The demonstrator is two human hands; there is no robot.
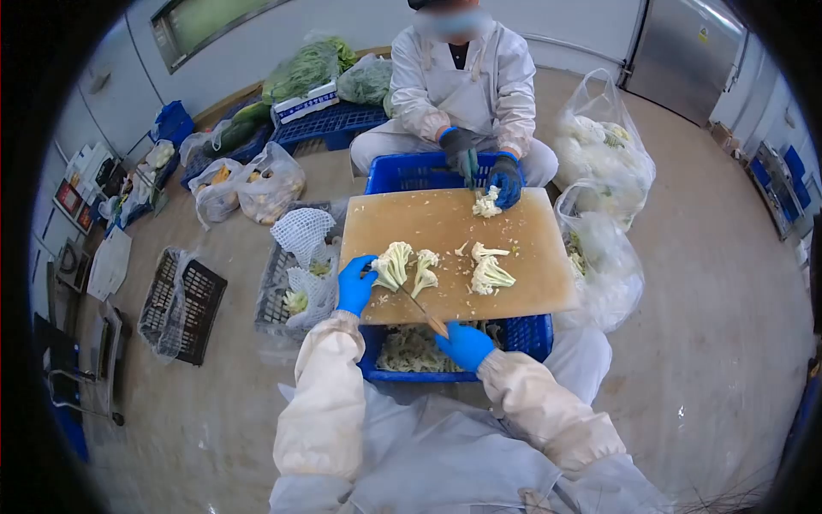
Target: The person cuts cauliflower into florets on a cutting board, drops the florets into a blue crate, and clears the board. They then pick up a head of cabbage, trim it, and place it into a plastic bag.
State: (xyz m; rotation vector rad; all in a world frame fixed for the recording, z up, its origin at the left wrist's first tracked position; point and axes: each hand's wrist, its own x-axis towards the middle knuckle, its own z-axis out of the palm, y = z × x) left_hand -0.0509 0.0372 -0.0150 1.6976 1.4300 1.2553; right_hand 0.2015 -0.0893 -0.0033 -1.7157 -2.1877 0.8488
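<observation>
My left hand (356, 283), in a blue glove, grips a large piece of cauliflower (394, 265) at the left side of the cutting board (377, 216). In my blue-gloved right hand (465, 346) is a knife (436, 325), held by its wooden handle below the board's near edge. Its blade points up and left, with the tip close to that cauliflower. A smaller cauliflower floret (425, 273) lies just right of the piece. Further right are more cut florets (491, 276) and small crumbs.
Opposite, a co-worker (462, 94) in dark gloves cuts a floret at the board's far edge. The board rests over blue crates (541, 336) holding trimmings. Bags of cauliflower (606, 257) stand right; a grey crate (272, 291) with foam netting and a black crate (205, 317) are left.
</observation>
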